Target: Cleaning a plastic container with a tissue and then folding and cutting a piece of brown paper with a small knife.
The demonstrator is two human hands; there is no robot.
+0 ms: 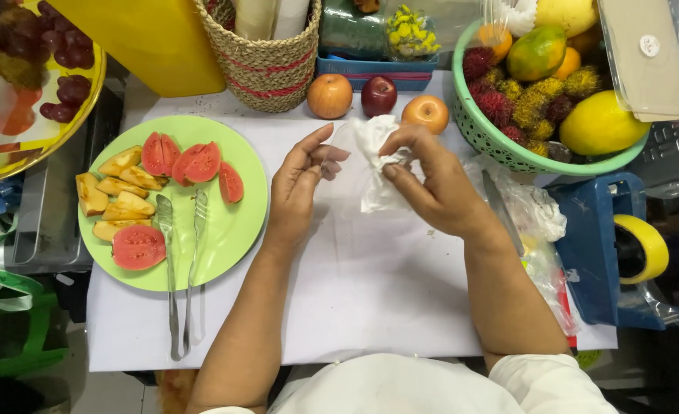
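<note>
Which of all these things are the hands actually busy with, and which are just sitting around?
In hand:
left hand and right hand, both pulling at a thin clear plastic bag.

Lying about:
green plate of cut fruit
metal tongs
three apples
green fruit basket
woven basket

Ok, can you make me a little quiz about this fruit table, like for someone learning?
1. True or false: the tongs lie on the green plate.
2. What do both hands, the left hand and the right hand, hold? A) a white plastic bag B) a knife C) an apple
3. How many round fruits stand in a row behind the hands?

Key: 1 true. 2 A. 3 three.
</note>
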